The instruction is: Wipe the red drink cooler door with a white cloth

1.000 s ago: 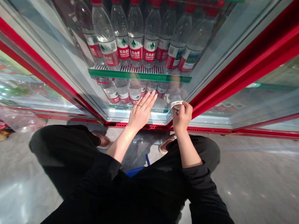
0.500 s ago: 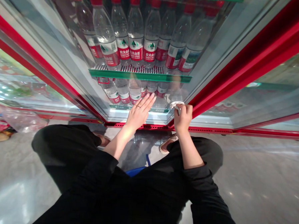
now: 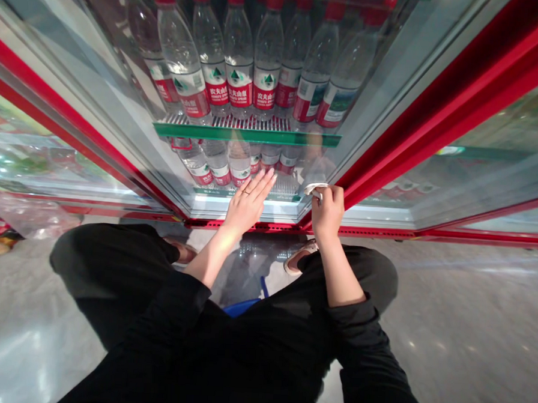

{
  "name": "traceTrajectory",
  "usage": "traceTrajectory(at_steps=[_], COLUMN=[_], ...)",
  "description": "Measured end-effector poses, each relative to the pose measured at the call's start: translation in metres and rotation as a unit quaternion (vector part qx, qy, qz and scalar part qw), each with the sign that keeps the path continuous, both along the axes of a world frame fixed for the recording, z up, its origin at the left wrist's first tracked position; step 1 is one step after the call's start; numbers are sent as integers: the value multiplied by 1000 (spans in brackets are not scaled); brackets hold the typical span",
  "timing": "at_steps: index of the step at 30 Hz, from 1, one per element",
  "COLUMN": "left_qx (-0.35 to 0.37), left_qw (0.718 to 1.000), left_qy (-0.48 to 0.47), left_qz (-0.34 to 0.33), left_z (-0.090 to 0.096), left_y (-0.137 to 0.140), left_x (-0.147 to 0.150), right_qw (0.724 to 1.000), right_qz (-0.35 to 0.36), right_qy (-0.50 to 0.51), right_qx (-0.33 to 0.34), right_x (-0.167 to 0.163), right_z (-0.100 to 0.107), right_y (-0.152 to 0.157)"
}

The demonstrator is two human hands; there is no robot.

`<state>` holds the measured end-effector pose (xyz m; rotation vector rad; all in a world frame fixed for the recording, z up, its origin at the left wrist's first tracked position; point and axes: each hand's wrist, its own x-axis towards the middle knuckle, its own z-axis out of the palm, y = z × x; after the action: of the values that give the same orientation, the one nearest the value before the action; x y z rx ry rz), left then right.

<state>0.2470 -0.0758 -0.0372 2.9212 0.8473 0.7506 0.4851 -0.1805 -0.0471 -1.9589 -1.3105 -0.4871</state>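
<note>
Head camera shows two bare hands in front of a glass door (image 3: 318, 168) of a red-framed cooler. Compared with half a second ago, the whole view has slid slightly to the left, so all the bottles appear a little more to that side. Compared with one second ago, the left hand (image 3: 245, 209) is a little lower against the green shelf edge (image 3: 248, 135). It is laid flat, its fingers straight and close together, with a ring (image 3: 246, 192) on one of them; it has hold of nothing and seems to rest on the glass. The right hand (image 3: 328, 210) keeps almost the same place and the same bent grip, its fingers closed on a white cloth (image 3: 313, 187), or perhaps a paper; I cannot tell which. This white piece is at the lower right of the glass, just beside the red frame (image 3: 388, 159), and now looks slightly more tilted.

Behind the glass, upper bottles (image 3: 266, 75) with red caps stand in a row above the green edge, and lower bottles (image 3: 239, 164) are below it. The left hand covers part of this lower row. Between the legs, a blue object (image 3: 242, 308) is mostly hidden by black clothes (image 3: 260, 363). A clear plastic bag (image 3: 34, 216) lies on the grey floor (image 3: 461, 326) at far left.
</note>
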Motion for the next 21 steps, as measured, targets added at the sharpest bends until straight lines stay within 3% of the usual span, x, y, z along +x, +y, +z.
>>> traceTrajectory(at_steps=[4, 7, 11, 14, 21], left_qx=[3, 6, 6, -14, -32], left_qw=[1000, 1000, 1000, 1000, 999], left_qy=[-8, -8, -2, -1, 2], left_qz=[15, 20, 16, 7, 14], left_z=[0, 0, 2, 4, 6], left_y=[-5, -7, -5, -5, -9], left_x=[5, 6, 2, 1, 2], right_qw=[997, 998, 998, 999, 994], right_qz=[52, 61, 7, 6, 94], right_qy=[-10, -16, -26, -45, -58], right_qx=[-53, -16, 51, 27, -27], right_x=[-15, -13, -1, -5, -21], right_z=[-2, 1, 2, -3, 1], right_y=[3, 8, 8, 7, 17])
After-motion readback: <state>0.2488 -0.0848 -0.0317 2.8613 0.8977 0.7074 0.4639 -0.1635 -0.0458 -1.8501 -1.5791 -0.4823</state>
